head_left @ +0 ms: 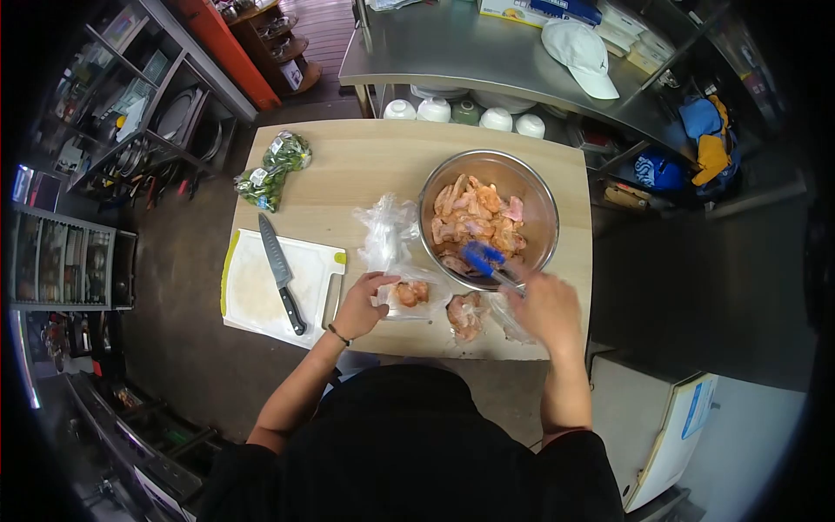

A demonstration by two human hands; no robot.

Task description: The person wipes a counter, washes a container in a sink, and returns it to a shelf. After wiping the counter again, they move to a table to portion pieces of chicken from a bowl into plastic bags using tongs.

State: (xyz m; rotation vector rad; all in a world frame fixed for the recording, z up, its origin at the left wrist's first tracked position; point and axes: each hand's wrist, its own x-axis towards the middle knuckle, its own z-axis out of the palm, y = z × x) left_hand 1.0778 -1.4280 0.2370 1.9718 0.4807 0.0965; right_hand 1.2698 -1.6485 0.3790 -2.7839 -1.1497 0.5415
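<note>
Raw meat pieces (470,213) fill part of a round steel bowl (556,209) on the wooden table. My right hand (550,309), slightly blurred, is closed on blue-tipped tongs (485,259), whose tips are over the meat at the bowl's near side. At the edge of an open plastic bag (426,304) is my left hand (364,304), its fingers apart on the bag's left side. Some meat (410,293) lies in that bag. Another bag with meat (466,315) sits to its right, beside my right hand. Crumpled clear bags (385,230) lie left of the bowl.
A knife (277,257) lies on a white cutting board (248,300) at the left. Bagged green vegetables (274,170) are behind it. Beyond the wooden table (357,139) stands a steel counter (452,48) with a white cap (580,56); bowls sit below.
</note>
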